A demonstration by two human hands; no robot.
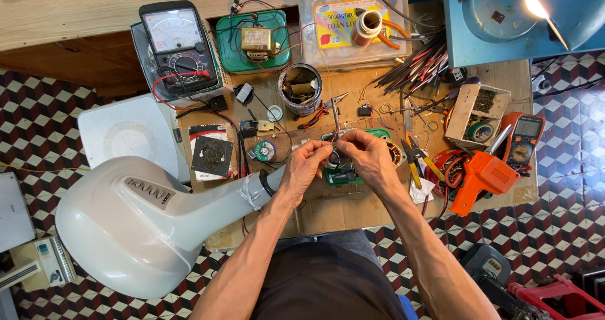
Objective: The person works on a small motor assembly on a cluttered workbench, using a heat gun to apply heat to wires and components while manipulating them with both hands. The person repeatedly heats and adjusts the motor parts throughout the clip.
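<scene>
Our left hand and right hand pinching thin red wires between closed fingertips, above our cluttered cardboard-topped bench, glossy white moulded fan base alongside, orange pistol-shaped soldering gun well right.

Cluttered wooden workbench, analog multimeter, tin can, orange tool

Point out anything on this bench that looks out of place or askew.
The white fan base lies tipped on its side, overhanging the table edge. Loose wires are strewn across the back. Both hands pinch thin wires above a green part; nothing looks spilled.
</scene>
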